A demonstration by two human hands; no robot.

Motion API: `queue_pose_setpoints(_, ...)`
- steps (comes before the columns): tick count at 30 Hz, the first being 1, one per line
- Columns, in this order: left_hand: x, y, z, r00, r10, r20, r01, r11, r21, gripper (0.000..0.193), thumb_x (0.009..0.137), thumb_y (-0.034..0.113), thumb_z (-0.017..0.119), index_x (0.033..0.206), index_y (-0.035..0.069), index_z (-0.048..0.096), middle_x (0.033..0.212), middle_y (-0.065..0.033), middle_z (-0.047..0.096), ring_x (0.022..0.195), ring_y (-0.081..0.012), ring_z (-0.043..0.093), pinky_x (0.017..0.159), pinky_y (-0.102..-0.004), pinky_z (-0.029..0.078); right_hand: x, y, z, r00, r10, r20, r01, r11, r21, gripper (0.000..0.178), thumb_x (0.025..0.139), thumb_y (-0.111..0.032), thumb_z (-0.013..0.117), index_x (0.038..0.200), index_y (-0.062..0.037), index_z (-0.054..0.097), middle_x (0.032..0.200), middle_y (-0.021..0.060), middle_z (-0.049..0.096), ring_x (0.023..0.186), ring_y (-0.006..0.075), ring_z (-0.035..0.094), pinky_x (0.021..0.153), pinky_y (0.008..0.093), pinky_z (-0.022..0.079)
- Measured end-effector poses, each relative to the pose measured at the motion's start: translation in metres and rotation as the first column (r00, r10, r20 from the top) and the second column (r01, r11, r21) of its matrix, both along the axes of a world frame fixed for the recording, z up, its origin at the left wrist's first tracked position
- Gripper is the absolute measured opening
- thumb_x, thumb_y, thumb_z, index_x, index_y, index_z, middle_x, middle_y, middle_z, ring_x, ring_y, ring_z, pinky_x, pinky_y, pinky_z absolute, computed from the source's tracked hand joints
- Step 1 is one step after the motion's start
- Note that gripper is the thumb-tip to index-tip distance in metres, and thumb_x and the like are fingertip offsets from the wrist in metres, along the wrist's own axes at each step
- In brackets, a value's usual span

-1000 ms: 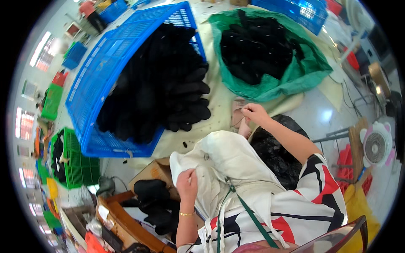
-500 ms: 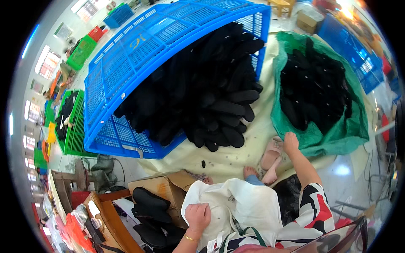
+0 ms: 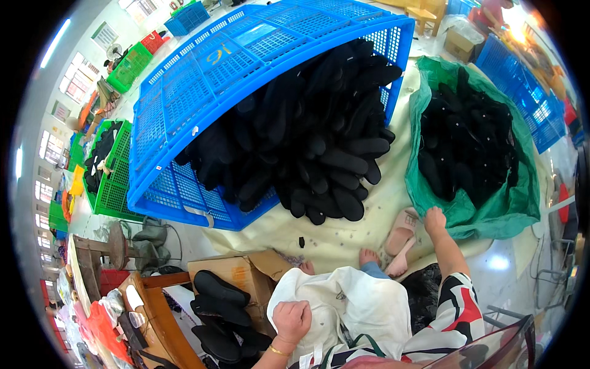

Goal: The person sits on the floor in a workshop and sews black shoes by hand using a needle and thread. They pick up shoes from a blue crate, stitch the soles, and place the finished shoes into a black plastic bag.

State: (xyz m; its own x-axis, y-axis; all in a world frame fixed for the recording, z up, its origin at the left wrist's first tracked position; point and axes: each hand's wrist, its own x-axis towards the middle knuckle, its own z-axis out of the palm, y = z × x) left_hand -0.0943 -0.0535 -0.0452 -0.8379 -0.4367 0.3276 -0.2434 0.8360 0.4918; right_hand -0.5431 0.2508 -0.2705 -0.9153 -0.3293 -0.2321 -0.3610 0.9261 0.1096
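My right hand (image 3: 435, 219) is closed on the near left rim of a green woven sack (image 3: 470, 229), its arm stretched forward. Inside the sack lies a heap of black fabric pieces (image 3: 464, 144) with small pale spots. My left hand (image 3: 292, 321) is curled into a fist over the white apron (image 3: 369, 301) on my lap; whether it holds anything is hidden. Ahead, a large blue plastic crate (image 3: 184, 104) lies tipped on its side. Black sole-shaped pieces (image 3: 344, 160) fill it and spill out of its mouth towards me.
Pink slippers (image 3: 401, 240) lie beside my bare foot (image 3: 369, 255) on a cream ground sheet (image 3: 344, 237). At my left are a cardboard box (image 3: 236, 277), more black pieces (image 3: 220, 289) and a wooden frame (image 3: 163, 313). A green crate (image 3: 117, 184) stands further left.
The view has shifted slightly, so the crate and sack sit a little lower and further right. My right hand remains at the sack's rim, and my left fist stays on my lap.
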Motion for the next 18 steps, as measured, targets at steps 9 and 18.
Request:
queue_pose_setpoints(9, 0.018, -0.005, 0.000, 0.999, 0.033, -0.006, -0.033, 0.999, 0.017, 0.011, 0.070, 0.005, 0.070, 0.078, 0.011, 0.065, 0.067, -0.0020, 0.060, 0.061, -0.0238, 0.055, 0.060, -0.0352, 0.042, 0.015, -0.008, -0.031, 0.985, -0.114, 0.129, 0.114, 0.993, 0.010, 0.034, 0.075, -0.028, 0.078, 0.097, -0.0041, 0.069, 0.109, 0.0151, 0.064, 0.103, 0.0328, 0.064, 0.084, 0.0412, 0.055)
queue_pose_setpoints(18, 0.015, -0.002, 0.002, 1.000, 0.020, -0.011, -0.020, 0.999, 0.031, 0.014, 0.069, 0.002, 0.070, 0.079, 0.010, 0.065, 0.070, -0.0030, 0.062, 0.063, -0.0241, 0.055, 0.062, -0.0352, 0.043, 0.035, -0.009, -0.003, 0.974, -0.031, 0.223, 0.043, 0.998, -0.048, 0.022, 0.082, -0.024, 0.061, 0.084, -0.0049, 0.072, 0.099, 0.0177, 0.071, 0.091, 0.0362, 0.068, 0.078, 0.0447, 0.055)
